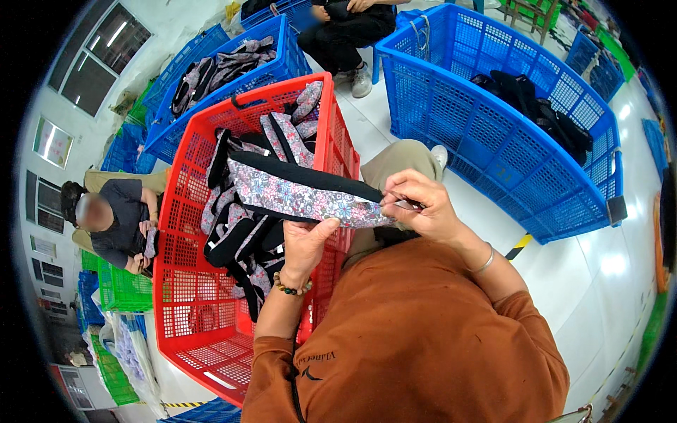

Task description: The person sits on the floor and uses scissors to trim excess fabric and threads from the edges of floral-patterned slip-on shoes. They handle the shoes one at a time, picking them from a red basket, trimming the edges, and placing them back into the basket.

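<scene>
A floral-patterned fabric piece with black edging (296, 194) stretches from the red crate toward me. My left hand (308, 243) grips its lower edge from below; a bead bracelet sits on that wrist. My right hand (419, 204) pinches the near end of the fabric and holds a small thin tool against it; I cannot tell what the tool is. The red plastic crate (187, 282) in front of me holds several more floral and black padded pieces (243, 243).
A large blue crate (493, 162) with dark items stands to the right. Another blue crate (271, 70) with similar fabric is behind the red one. One person sits at left by green crates (123, 289); another sits at the top. White floor lies at right.
</scene>
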Action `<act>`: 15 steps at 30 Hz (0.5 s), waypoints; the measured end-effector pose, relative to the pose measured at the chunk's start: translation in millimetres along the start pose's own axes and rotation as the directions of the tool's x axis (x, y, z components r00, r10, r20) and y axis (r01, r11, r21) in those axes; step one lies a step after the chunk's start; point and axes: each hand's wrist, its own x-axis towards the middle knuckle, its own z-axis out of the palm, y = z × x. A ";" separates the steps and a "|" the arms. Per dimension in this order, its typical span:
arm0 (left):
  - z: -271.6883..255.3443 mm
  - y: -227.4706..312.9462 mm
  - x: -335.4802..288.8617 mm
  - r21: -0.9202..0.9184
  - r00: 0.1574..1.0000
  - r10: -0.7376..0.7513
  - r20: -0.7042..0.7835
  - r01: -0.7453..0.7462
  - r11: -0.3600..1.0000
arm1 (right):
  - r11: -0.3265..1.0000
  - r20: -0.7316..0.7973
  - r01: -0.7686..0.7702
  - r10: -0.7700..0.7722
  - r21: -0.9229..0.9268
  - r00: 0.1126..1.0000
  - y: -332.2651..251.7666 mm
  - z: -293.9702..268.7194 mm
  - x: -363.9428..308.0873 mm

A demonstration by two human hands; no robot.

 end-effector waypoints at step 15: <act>-6.9 1.8 -4.0 0.041 0.983 0.166 -0.079 -0.163 0.986 | 0.905 -0.020 -0.192 0.199 -0.381 0.980 -15.3 -24.9 -14.4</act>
